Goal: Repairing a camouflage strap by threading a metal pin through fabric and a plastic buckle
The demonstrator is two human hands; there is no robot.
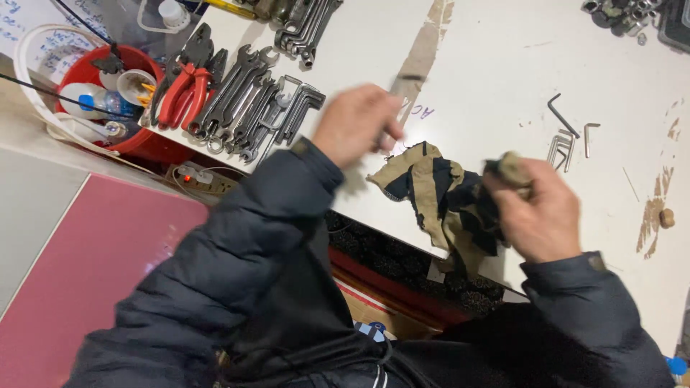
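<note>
My right hand is closed on a bunched part of a tan and black striped rag that hangs over the front edge of the white table. My left hand, blurred by motion, is above the table left of the rag, fingers curled around a thin dark metal piece; what it is I cannot make out. Both arms wear dark padded sleeves.
Several spanners and red-handled pliers lie at the table's left end. Hex keys lie right of the rag. A red bucket with bottles stands on the floor at left. Sockets sit at the far right corner.
</note>
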